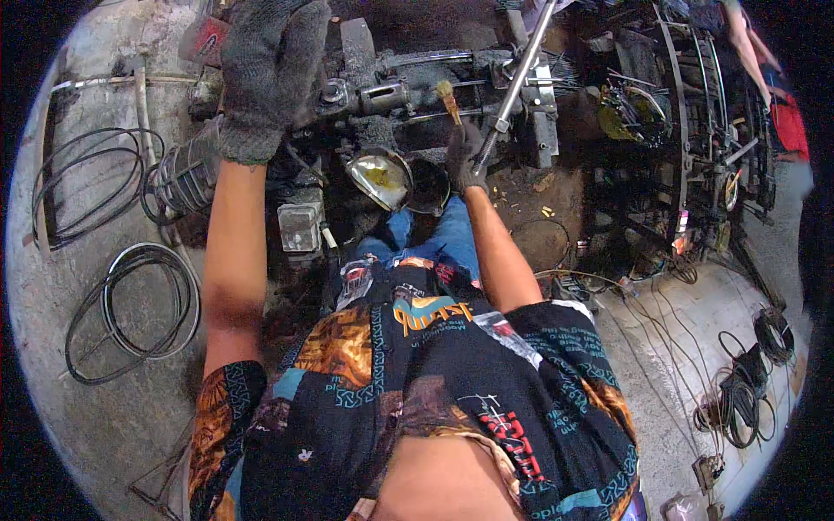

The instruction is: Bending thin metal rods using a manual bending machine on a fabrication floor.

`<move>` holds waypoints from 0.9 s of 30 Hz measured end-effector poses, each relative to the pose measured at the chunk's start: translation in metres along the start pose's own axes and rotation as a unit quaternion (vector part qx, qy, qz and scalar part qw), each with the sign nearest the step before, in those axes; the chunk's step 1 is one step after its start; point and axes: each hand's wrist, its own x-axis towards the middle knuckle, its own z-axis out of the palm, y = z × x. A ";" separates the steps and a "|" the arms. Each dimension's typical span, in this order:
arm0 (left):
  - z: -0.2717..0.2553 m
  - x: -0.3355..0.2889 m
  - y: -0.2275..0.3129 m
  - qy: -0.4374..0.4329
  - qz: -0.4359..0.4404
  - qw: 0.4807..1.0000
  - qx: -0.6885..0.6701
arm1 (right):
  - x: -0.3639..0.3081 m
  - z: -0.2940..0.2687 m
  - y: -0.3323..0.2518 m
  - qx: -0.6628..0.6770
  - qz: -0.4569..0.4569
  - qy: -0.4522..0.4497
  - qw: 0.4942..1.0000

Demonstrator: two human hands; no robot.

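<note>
In a dark grey knit glove, my left hand (274, 78) is raised at the upper left, close to the view. Its fingers look stretched out and nothing shows in them; the tips reach the top edge. My right hand (467, 158), also gloved, is closed around the handle of a paintbrush (449, 102) with its bristles pointing away from me. A long metal rod (524, 74) slants past the right hand; whether the fingers touch it I cannot tell. Beyond both hands lies a greasy black machine (382, 95) with a bolt, slotted block and parallel bars.
A pan of yellowish oil (380, 176) and a dark round container (427, 187) sit before my legs. A grey box (300, 227) is at left. Coiled black cables (139, 300) lie on the floor. At right stand a metal frame (686, 113) and another person's arm (745, 48).
</note>
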 end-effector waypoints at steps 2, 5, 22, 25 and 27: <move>-0.001 0.000 0.001 -0.019 -0.007 1.000 0.021 | -0.016 -0.007 -0.002 0.102 0.022 0.035 0.994; -0.001 0.001 -0.005 -0.027 0.003 0.999 0.022 | -0.030 -0.017 -0.009 0.164 0.078 0.050 0.982; 0.001 -0.004 -0.003 -0.023 -0.003 1.000 0.021 | -0.027 -0.019 0.008 0.108 0.061 0.012 0.992; 0.002 -0.006 -0.006 -0.013 -0.019 1.000 0.013 | -0.021 -0.021 -0.002 0.121 0.057 0.042 0.990; 0.001 -0.006 -0.007 0.006 -0.019 0.999 -0.033 | -0.009 -0.020 -0.007 0.103 0.028 0.057 0.993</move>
